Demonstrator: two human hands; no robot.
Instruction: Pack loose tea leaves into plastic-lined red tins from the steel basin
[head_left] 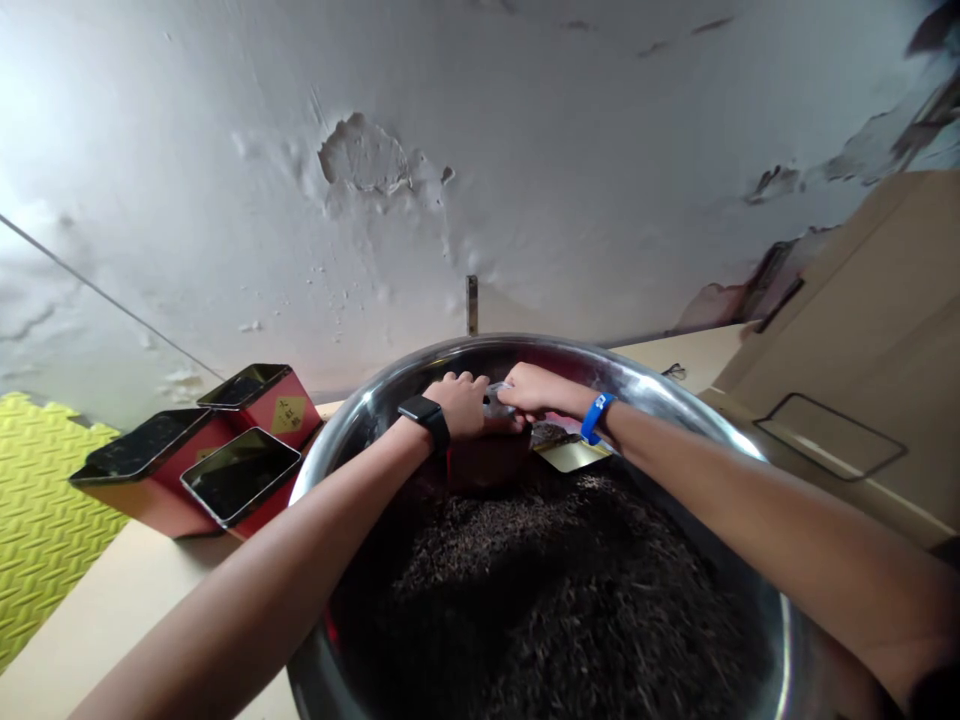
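A large steel basin [322, 455] holds a heap of loose dark dried leaves [600, 640] that look like tea. Toward its far side, a dark red tin [486, 466] stands on the leaves. My left hand [461, 403], with a black watch at the wrist, is closed at the tin's top on a clear plastic bag [495, 397]. My right hand [534, 388], above a blue wristband, is curled into a pinch on the same plastic. Fingers partly cover the tin's mouth. Just right of it, a flat gold-coloured piece [576, 456], perhaps a lid, rests on the leaves.
Red tins with open tops [251, 480] stand left of the basin on a pale tabletop [97, 610]. A yellow textured mat [45, 520] lies beyond. At right is a cardboard box [862, 330]. A wall with peeling paint [525, 180] rises behind the basin.
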